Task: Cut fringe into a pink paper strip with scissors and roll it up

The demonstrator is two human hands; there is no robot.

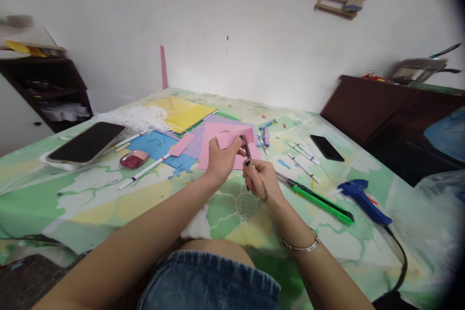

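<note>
My left hand [222, 159] pinches a strip of pink paper [228, 138] in the middle of the view. Along the strip's right part runs a row of narrow slits, like a fringe. Closed around the handles of a pair of scissors [262, 183], my right hand [259, 177] keeps the blades up against the strip near my left thumb. Beneath both lies a larger pink sheet [205, 155], over a lilac sheet [194, 139]. A smaller pink piece [182, 144] rests to the left on blue paper [154, 143].
On the right lie a green utility knife [321, 202], a blue glue gun [365, 201] with its cord, a black phone [327, 148] and several white sticks [303, 167]. Leftward are a larger phone [87, 143], a red case [133, 159], white yarn [136, 118] and a yellow folder [185, 110].
</note>
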